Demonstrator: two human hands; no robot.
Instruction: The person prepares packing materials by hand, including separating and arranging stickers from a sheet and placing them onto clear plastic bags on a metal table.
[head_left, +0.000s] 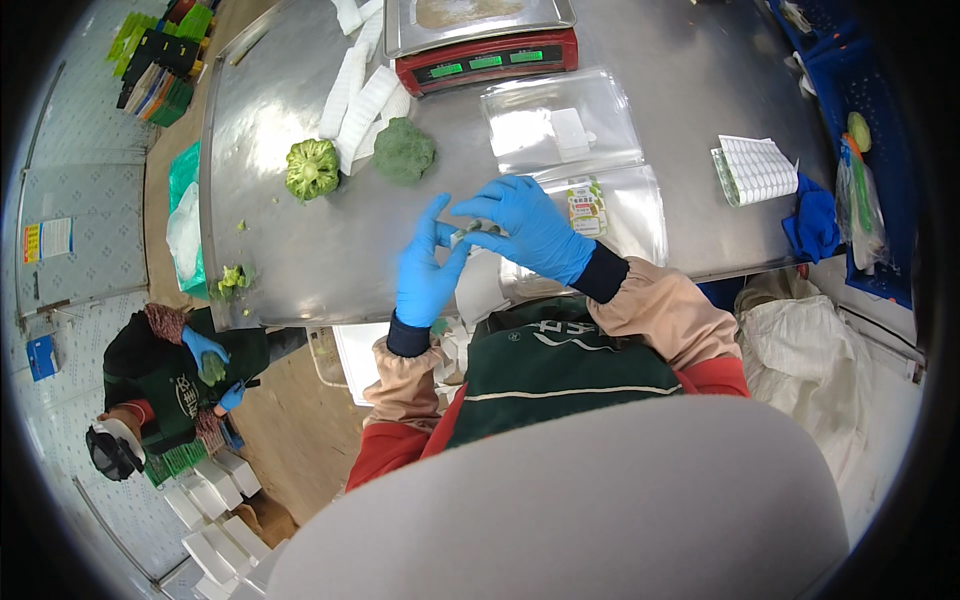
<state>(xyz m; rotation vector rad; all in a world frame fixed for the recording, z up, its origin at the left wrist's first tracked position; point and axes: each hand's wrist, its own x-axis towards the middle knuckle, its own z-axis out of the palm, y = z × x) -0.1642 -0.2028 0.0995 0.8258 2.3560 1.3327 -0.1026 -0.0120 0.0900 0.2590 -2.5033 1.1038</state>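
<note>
Both hands wear blue gloves and meet above the near part of the steel table (330, 247). My left hand (426, 274) and my right hand (529, 229) pinch a small grey-green and whitish piece (471, 229) between their fingertips; its exact kind is too small to tell. Just beyond the fingers sits a broccoli head (403, 150), crown up. Left of it another broccoli head (312, 170) lies with its cut stem side up. Clear plastic bags (517, 124) lie flat beside and under my right hand, one bearing a printed label (587, 208).
White foam net sleeves (364, 105) lie beside a red digital scale (487, 64). A sheet of round white stickers (757, 169), a blue cloth (814, 217) and blue crates (862, 112) are on the right. Broccoli scraps (234, 279) lie at the left edge. A co-worker (172, 375) holds a green vegetable.
</note>
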